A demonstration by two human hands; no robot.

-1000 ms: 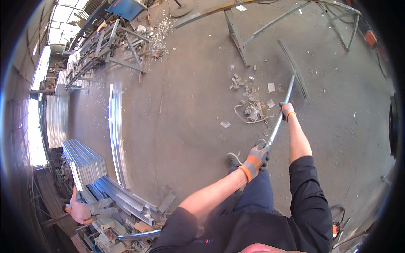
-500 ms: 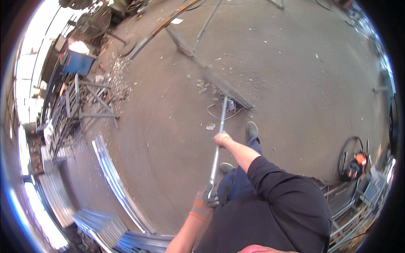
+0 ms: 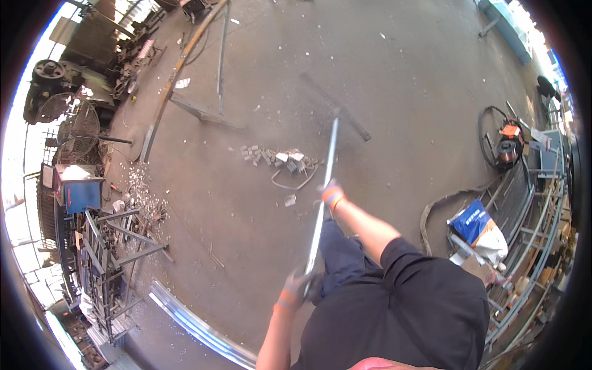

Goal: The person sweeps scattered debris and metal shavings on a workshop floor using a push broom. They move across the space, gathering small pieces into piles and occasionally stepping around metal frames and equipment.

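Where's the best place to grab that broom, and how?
Probably the broom's pole, from the person's side: it's long, thin and slants back from the wide brush head. Holding it in two places, as the left hand and right hand do, should steady it.

Grey floor (image 3: 419,123) under scrap pieces (image 3: 292,164), pale chips (image 3: 139,184), shiny strips (image 3: 196,331).

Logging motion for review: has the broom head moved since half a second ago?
Yes. The broom head has moved rightward, away from the metal frame at upper left.
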